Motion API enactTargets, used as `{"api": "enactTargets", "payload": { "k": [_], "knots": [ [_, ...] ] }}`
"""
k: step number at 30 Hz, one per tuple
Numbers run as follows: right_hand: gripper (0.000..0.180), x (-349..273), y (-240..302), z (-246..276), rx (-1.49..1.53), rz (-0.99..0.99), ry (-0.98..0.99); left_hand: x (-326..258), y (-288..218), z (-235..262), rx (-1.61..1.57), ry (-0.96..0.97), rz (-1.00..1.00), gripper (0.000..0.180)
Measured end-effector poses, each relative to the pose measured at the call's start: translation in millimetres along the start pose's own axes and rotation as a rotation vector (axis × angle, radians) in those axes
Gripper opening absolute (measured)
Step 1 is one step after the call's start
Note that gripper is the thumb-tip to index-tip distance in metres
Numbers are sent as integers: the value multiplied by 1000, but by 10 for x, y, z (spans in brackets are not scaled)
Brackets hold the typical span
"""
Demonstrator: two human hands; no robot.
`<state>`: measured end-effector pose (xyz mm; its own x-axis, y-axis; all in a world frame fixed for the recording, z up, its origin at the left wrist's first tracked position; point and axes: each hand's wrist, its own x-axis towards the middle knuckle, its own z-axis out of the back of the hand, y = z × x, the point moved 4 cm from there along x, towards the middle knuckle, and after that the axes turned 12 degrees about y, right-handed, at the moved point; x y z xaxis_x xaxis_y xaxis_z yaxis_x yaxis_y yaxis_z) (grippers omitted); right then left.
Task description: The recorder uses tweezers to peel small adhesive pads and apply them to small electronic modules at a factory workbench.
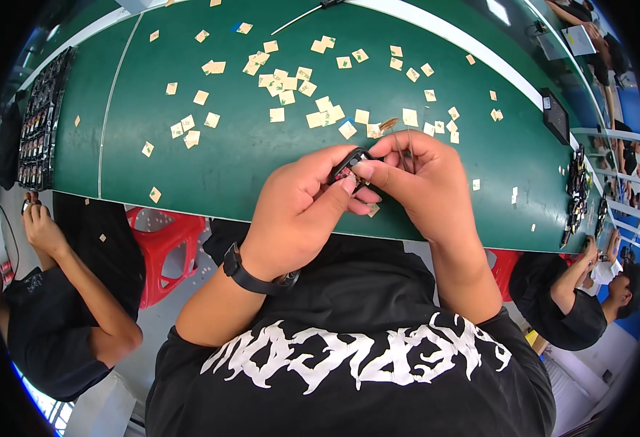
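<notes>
My left hand [301, 197] grips a small black device casing [344, 166] with rounded ends, held just above the table's near edge. Red and metallic parts show inside the casing, partly covered by my thumbs. My right hand [422, 175] is closed, its thumb and fingertips pressing at the casing's right side. Thin metal tweezers [410, 149] stick up from between the right fingers, with a brownish end near the loose squares.
Many small cream paper squares [288, 84] lie scattered over the green table [240, 164]. A screwdriver [298, 18] rests at the far side. Black trays of parts [43, 120] stand at the left, a black box [554, 116] at the right. Co-workers sit on both sides; a red stool [167, 247] is left.
</notes>
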<state>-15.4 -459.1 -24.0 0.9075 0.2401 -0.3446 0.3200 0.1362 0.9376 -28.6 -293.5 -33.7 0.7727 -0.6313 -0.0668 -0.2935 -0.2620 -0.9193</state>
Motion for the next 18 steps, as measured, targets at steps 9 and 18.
{"api": "enactTargets", "payload": {
  "k": [9, 18],
  "knots": [
    [20, -250, -48, 268, 261, -48, 18, -13, -24, 55, -179, -190, -12, 36],
    [29, -1577, -772, 2788, -463, 24, -903, -25, -77, 2, -175, -140, 121, 33]
  ]
}}
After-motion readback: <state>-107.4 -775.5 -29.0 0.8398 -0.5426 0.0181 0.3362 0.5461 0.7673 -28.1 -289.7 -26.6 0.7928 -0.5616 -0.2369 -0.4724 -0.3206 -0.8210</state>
